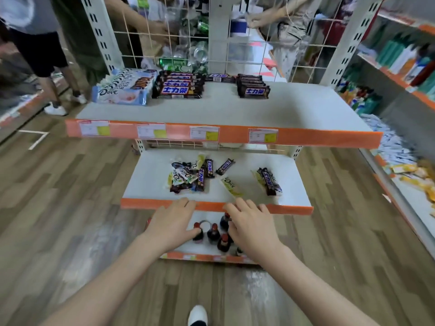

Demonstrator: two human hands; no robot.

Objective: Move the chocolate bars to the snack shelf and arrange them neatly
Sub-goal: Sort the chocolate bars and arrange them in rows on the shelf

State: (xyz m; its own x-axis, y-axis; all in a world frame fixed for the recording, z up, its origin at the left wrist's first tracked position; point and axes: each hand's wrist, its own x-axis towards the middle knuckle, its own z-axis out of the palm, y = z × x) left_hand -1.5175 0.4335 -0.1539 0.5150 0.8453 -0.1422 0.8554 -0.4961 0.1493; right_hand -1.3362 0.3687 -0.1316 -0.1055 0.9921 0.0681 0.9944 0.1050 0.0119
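On the top snack shelf (226,109) sit neat rows: pale blue Dove bars (122,90) at the left, dark Snickers bars (179,87) beside them, and a smaller Snickers stack (253,89) to the right. The middle shelf (146,175) holds a loose heap of mixed chocolate bars (188,176), a lone Dove bar (231,187) and a small pile (269,181) at the right. My left hand (173,223) and my right hand (253,225) hover with fingers extended at the middle shelf's orange front edge, holding nothing.
Dark bottles with red caps (215,234) stand on the bottom shelf under my hands. Other people stand behind the wire back panel and at the left. Another stocked shelf unit (400,67) runs along the right, with packets spilled low on it. Wooden floor surrounds the rack.
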